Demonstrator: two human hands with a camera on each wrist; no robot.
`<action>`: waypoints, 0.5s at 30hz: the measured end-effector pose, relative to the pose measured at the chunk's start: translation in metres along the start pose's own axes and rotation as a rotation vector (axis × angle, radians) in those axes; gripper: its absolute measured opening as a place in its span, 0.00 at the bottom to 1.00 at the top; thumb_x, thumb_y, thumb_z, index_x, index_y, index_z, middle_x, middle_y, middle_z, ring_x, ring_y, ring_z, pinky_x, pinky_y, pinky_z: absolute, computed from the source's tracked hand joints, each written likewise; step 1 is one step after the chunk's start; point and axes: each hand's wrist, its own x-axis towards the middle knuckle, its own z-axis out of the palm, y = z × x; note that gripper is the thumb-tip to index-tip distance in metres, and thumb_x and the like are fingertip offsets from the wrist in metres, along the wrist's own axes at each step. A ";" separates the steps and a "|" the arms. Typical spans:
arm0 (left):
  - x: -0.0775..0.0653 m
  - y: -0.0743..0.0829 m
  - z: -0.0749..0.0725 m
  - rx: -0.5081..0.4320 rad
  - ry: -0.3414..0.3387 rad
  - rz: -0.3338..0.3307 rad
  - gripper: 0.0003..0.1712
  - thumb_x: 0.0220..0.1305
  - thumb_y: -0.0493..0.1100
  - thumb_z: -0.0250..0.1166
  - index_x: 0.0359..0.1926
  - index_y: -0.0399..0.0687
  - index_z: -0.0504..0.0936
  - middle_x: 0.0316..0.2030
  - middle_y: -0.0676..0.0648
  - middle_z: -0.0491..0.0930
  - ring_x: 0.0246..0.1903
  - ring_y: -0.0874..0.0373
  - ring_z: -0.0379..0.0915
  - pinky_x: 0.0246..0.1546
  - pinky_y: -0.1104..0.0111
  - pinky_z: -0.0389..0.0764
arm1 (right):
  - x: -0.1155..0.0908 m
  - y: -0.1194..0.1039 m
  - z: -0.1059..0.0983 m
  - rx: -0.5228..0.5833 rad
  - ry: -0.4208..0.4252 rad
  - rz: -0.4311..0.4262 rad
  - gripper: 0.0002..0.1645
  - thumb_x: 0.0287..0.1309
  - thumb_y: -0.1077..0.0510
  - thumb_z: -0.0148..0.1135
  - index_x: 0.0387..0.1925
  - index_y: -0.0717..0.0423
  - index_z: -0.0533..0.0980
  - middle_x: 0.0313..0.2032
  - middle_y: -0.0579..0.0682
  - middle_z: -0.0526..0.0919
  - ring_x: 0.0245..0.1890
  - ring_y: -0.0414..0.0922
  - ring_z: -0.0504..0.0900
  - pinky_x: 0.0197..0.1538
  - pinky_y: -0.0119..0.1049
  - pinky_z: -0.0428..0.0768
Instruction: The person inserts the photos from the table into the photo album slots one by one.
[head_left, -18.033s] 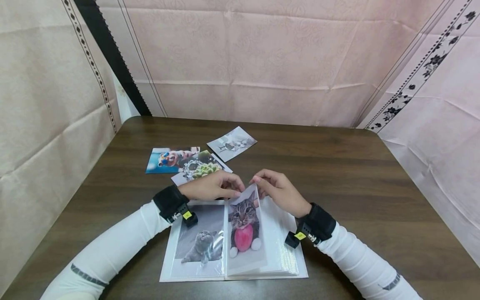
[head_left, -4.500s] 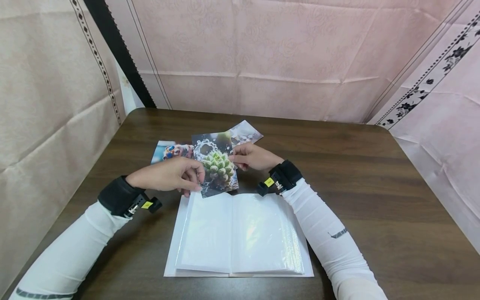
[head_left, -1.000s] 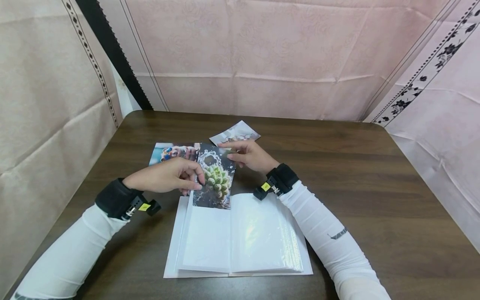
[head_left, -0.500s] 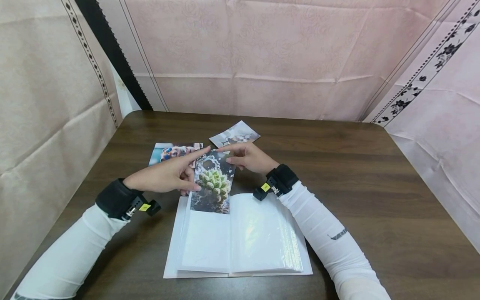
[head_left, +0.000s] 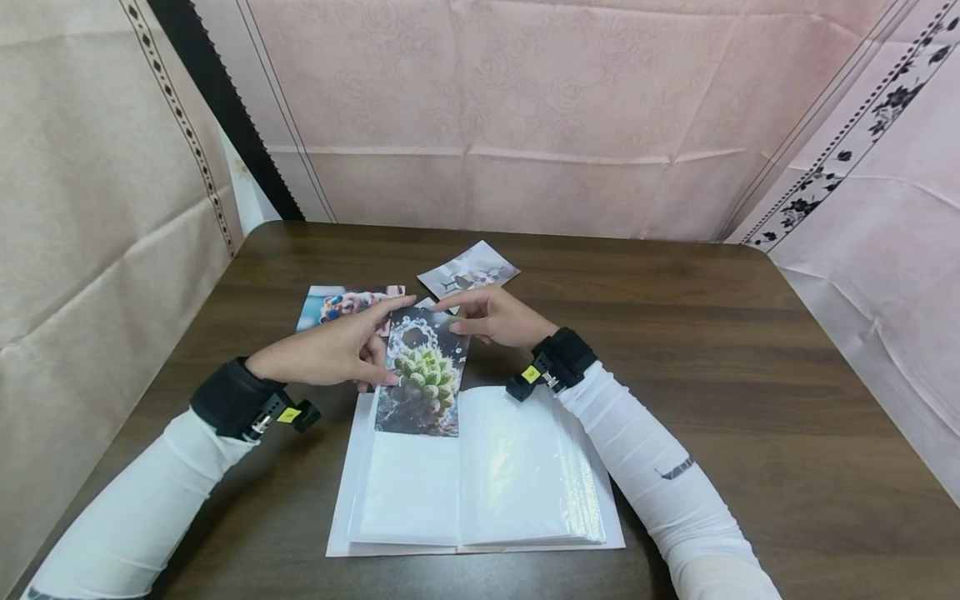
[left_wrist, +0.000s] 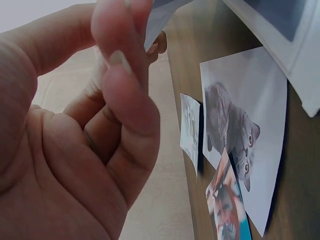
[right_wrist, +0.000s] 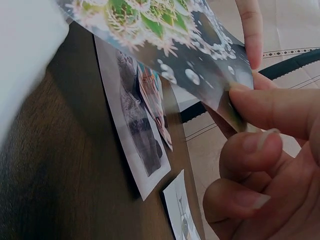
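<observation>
A photo print of a green succulent (head_left: 426,371) stands upright in the head view, its lower half overlapping the left page of an open white photo album (head_left: 408,492). My right hand (head_left: 498,317) pinches the print near its upper right corner, thumb in front and index finger along the top edge. At the print's left side, my left hand (head_left: 337,346) pinches the album page's top left corner between thumb and curled fingers. Its index finger points toward the print's top. In the right wrist view, the right thumb (right_wrist: 270,107) presses on the print's dark corner.
Behind the hands on the brown table (head_left: 675,350) lie a photo of pigs (head_left: 348,302) and a pale photo (head_left: 468,271). A grey cat photo (left_wrist: 240,100) shows in the left wrist view, partly under the pig photo. Pale cloth hangs beyond the table.
The succulent print has moved down over the left album page, followed slightly by the right hand. The left index finger has straightened toward the print's top. Earlier, the album lay open at cat photos.
</observation>
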 end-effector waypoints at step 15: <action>0.002 -0.001 0.000 -0.025 -0.001 0.017 0.58 0.64 0.39 0.71 0.81 0.57 0.40 0.27 0.47 0.85 0.25 0.49 0.81 0.29 0.56 0.83 | -0.003 -0.003 -0.002 -0.009 -0.027 0.004 0.23 0.67 0.68 0.61 0.63 0.63 0.75 0.17 0.43 0.65 0.16 0.42 0.65 0.25 0.32 0.67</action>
